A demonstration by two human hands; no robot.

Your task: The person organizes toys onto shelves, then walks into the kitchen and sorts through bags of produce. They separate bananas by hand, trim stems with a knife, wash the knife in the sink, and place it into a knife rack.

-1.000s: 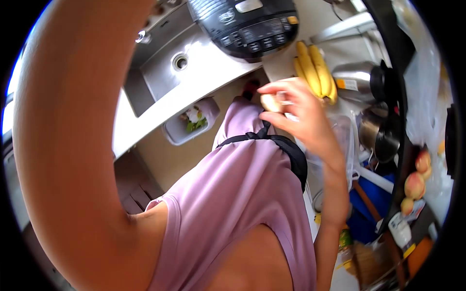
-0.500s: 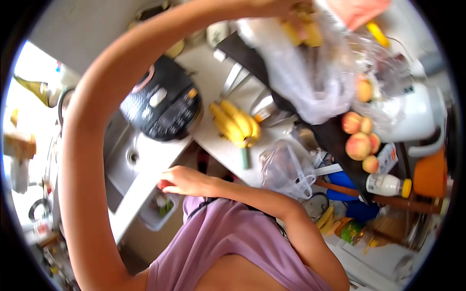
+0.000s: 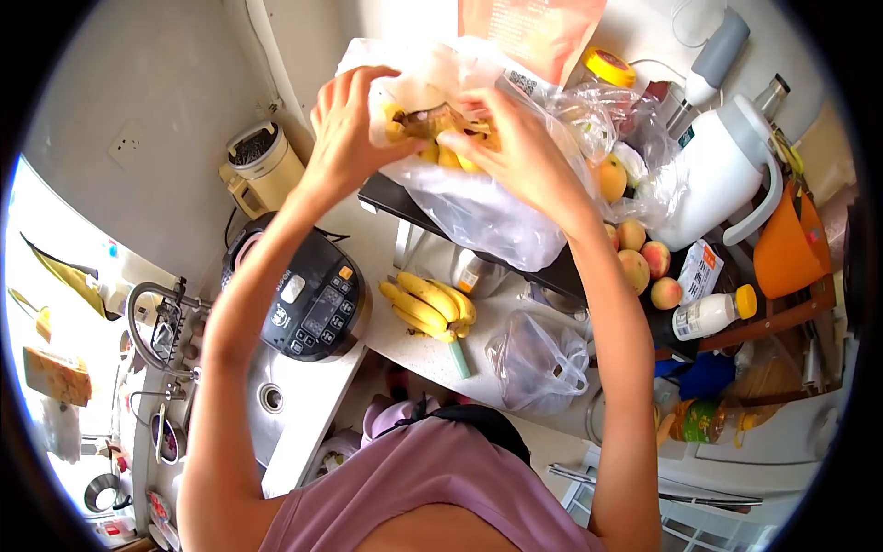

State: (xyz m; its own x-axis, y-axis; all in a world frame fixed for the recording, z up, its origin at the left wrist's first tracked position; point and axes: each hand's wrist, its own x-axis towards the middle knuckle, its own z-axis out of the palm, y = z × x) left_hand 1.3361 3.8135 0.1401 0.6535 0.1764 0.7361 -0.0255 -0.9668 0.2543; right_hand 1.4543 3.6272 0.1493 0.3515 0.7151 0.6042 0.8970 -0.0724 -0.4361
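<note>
A white plastic bag (image 3: 487, 216) with bananas (image 3: 446, 155) inside sits on a dark raised shelf. My left hand (image 3: 352, 129) curls over the bag's left rim, its thumb beside the bananas. On the other side, my right hand (image 3: 515, 147) grips the bag's edge, with its thumb and fingertips close to the banana stems. The bag partly hides the fingertips of both hands. A second bunch of bananas (image 3: 426, 304) lies on the counter below, a pale green strip at its lower end.
A black rice cooker (image 3: 317, 299) stands by the sink (image 3: 270, 397). Peaches (image 3: 635, 270), a white kettle (image 3: 717, 175) and a yellow-capped bottle (image 3: 708, 316) crowd the shelf's right side. A tied clear bag (image 3: 538, 359) rests on the counter near its front edge.
My right hand has risen from near my waist to the bag. My left hand has moved from the bananas to the bag's left rim. The view has shifted.
</note>
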